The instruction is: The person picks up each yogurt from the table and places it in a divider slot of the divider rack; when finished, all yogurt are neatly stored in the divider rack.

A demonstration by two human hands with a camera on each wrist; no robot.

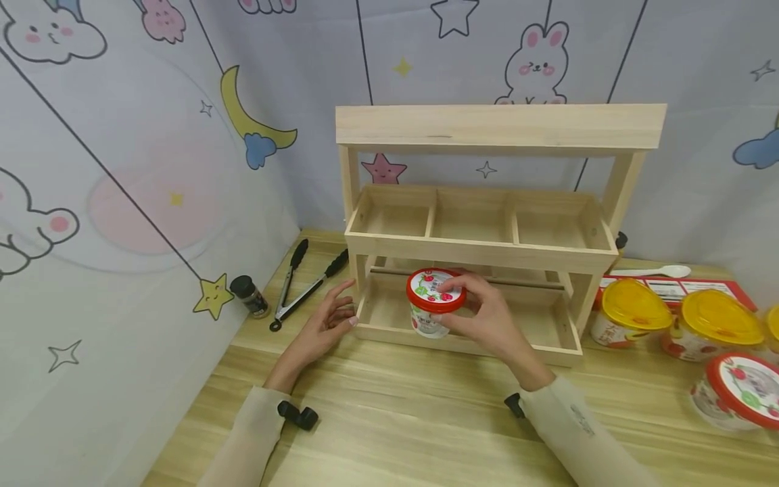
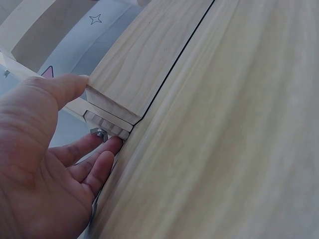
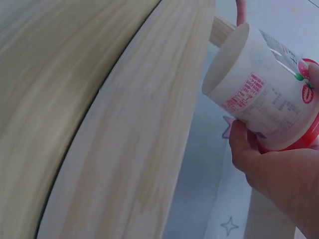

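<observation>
My right hand [image 1: 489, 318] grips a paper cup [image 1: 424, 319] with a red-rimmed, cherry-printed lid, fingers over the lid and thumb at its near side. The cup is held over the lower tray [image 1: 380, 333] of a pale wooden two-tier rack [image 1: 481, 253]. In the right wrist view the cup's white base [image 3: 227, 62] shows above the tray's front board. At the tray's left end is my left hand [image 1: 318, 335], its thumb touching the front corner. The left wrist view shows its fingers loosely bent beside the tray's end, near a metal wing nut [image 2: 99, 133].
Metal tongs [image 1: 304, 291] and a black-capped jar [image 1: 249, 296] lie left of the rack. On the right are several yellow-lidded cups [image 1: 635, 304], another red-lidded cup [image 1: 724, 402] and a white spoon [image 1: 669, 271]. The rack's upper tray [image 1: 475, 215] has three compartments.
</observation>
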